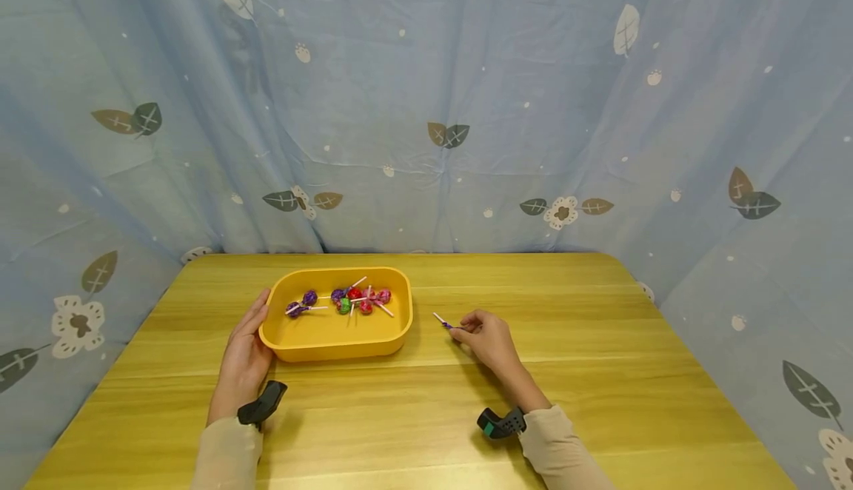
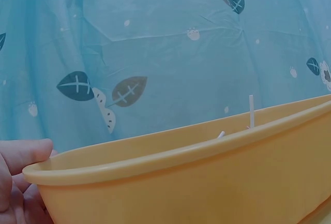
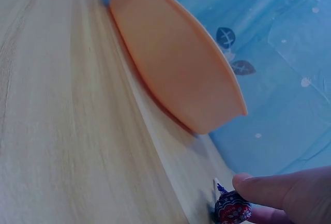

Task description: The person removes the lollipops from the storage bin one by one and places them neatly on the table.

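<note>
A yellow plastic tub [image 1: 333, 349] stands on the table, holding several wrapped lollipops with white sticks. Purple lollipops [image 1: 309, 297] lie toward its left end; red, green and pink lollipops [image 1: 366, 307] are clustered to the right. My left hand [image 1: 245, 357] rests against the tub's left end with its fingers extended along the side, close to the rim [image 2: 129, 169]. Right of the tub, my right hand [image 1: 489, 340] pinches a purple-wrapped lollipop [image 3: 232, 208] by its head between thumb and finger, low over the wood. Its white stick [image 1: 437, 317] points toward the tub.
The wooden table [image 1: 400, 431] ends at the back against a blue curtain [image 1: 373, 105] printed with leaves and flowers. The curtain also hangs at both sides. A black wrist camera [image 1: 263, 403] is strapped to the left wrist, another black camera [image 1: 501, 423] to the right.
</note>
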Tool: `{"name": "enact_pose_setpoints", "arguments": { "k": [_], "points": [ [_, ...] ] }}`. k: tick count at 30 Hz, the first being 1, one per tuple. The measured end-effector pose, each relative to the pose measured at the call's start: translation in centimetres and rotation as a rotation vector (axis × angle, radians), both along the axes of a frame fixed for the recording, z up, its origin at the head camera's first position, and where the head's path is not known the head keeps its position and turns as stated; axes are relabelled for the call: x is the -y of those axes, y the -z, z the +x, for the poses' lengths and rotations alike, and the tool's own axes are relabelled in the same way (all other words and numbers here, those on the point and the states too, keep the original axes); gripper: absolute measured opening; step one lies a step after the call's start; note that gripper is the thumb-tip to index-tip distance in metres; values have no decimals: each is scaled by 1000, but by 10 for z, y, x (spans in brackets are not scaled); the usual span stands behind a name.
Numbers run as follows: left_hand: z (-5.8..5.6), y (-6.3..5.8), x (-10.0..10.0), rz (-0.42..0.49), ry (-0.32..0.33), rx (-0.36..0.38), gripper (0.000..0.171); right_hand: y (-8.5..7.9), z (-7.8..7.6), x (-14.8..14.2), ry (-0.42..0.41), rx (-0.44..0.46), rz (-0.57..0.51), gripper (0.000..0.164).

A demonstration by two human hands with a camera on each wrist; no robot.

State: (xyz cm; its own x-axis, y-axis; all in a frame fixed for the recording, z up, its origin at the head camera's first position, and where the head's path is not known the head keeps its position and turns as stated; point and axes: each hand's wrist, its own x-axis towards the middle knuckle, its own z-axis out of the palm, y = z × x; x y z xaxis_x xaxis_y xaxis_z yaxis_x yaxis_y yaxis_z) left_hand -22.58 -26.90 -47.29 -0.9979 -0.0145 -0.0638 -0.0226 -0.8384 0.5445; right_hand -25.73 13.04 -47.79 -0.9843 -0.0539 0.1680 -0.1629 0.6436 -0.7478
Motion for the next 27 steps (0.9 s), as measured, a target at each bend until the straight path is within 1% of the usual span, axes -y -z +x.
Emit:
{"name": "enact_pose_setpoints", "arguments": {
  "k": [3, 7, 12, 15, 18, 20, 22, 25, 27],
  "points": [
    [0, 0, -1, 2, -10, 10, 50, -3, 2, -1, 5, 4, 2, 26],
    [0, 0, -2, -5, 3, 6, 52, -10, 3, -5, 16, 22, -30, 26],
    [0, 0, -4, -12, -2, -1, 54, -26, 4, -4, -19, 37, -91, 23],
    [0, 0, -3, -3, -10, 3, 53, -35, 2, 1, -55, 54, -133, 24],
    [1, 0, -2, 9, -3, -5, 51, -43, 0, 8, -104, 80, -209, 28],
    [1, -1, -2, 12, 0, -5, 50, -55, 3, 16, -143, 115, -280, 28],
    [1, -2, -2, 13, 0, -2, 51, -59, 2, 24, -189, 137, -338, 29],
    [1, -2, -3, 9, -7, 14, 54, -63, 0, 39, -256, 164, -394, 34],
    [0, -2, -3, 4, -16, 26, 55, -57, -6, 48, -308, 173, -435, 37]
  ]
}}
